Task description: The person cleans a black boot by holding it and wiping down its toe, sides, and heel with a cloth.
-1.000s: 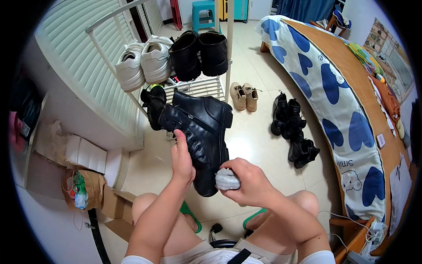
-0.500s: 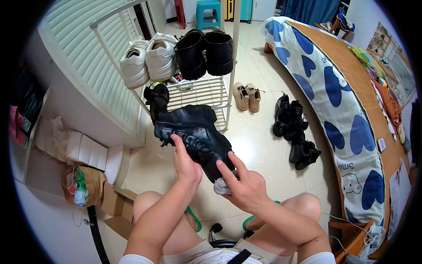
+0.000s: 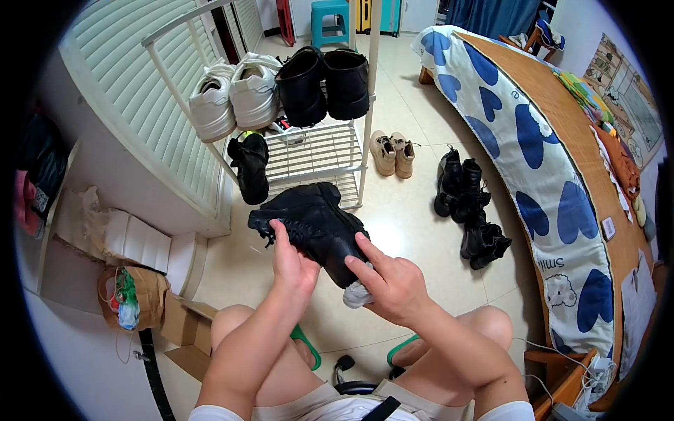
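Note:
A black lace-up boot (image 3: 316, 217) is held on its side in front of me, above the floor. Its opening points to the upper left and its toe toward my lap. My left hand (image 3: 295, 265) grips the boot along its laced front, thumb up by the laces and the other fingers hidden beneath. With my right hand (image 3: 397, 286) I hold a crumpled grey cloth (image 3: 358, 295) against the toe end. The index finger and thumb of that hand lie along the boot near the toe.
Ahead, a white shoe rack (image 3: 309, 147) carries white sneakers (image 3: 235, 95) and black shoes (image 3: 323, 84). Beige boots (image 3: 392, 154) and several black boots (image 3: 467, 196) stand on the floor. A bed (image 3: 547, 161) runs along the right; a paper bag (image 3: 144, 295) and cardboard box (image 3: 186, 330) sit left.
The boot has dropped slightly toward me and turned a little, its collar now lower. Both hands have shifted only slightly and keep their hold on boot and cloth.

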`<state>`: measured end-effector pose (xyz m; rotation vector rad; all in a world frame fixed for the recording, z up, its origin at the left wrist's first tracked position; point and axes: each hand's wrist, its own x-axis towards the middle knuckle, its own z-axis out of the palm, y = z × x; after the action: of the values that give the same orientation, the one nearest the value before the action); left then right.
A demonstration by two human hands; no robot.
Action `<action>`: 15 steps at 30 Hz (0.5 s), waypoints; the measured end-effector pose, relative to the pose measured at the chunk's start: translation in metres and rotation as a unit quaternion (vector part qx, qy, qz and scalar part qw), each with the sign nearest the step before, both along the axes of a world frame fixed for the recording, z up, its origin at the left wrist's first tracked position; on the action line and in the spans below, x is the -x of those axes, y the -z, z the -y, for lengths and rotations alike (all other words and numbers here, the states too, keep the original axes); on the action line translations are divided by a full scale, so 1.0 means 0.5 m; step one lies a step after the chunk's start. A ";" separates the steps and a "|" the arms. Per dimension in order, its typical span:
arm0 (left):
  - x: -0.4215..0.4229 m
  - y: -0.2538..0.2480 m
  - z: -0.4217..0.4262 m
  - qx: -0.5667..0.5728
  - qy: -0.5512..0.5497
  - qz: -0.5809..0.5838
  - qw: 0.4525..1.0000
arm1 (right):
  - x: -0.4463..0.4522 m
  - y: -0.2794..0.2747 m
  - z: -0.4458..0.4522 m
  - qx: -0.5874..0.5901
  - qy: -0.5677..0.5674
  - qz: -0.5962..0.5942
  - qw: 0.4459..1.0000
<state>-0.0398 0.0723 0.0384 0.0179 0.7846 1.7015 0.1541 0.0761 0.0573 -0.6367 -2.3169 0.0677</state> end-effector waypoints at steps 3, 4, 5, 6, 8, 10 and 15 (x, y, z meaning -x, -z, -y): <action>0.003 0.003 0.004 -0.007 0.022 0.014 1.000 | -0.002 -0.005 -0.008 0.000 -0.015 -0.002 1.000; 0.006 0.006 0.006 -0.007 0.023 0.014 1.000 | -0.005 -0.004 -0.011 -0.006 -0.021 0.006 1.000; 0.010 0.011 0.008 -0.001 0.058 0.023 0.998 | -0.010 -0.006 -0.013 -0.006 -0.020 0.005 1.000; 0.013 0.013 0.009 0.004 0.093 0.032 0.995 | -0.016 -0.008 -0.015 0.039 -0.035 0.007 0.999; 0.015 0.011 0.009 0.045 0.129 0.017 0.991 | -0.027 -0.017 -0.024 0.083 -0.046 0.010 0.995; 0.008 0.011 0.005 0.084 0.166 0.003 0.983 | -0.039 -0.035 -0.044 0.164 -0.089 -0.078 0.979; -0.034 0.028 0.007 0.112 0.254 -0.031 0.960 | -0.076 -0.082 -0.066 0.206 -0.076 -0.106 0.970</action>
<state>-0.0228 0.0686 0.0244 0.1079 0.9237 1.1246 0.1919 0.1089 0.0984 -0.6174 -2.1510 0.6703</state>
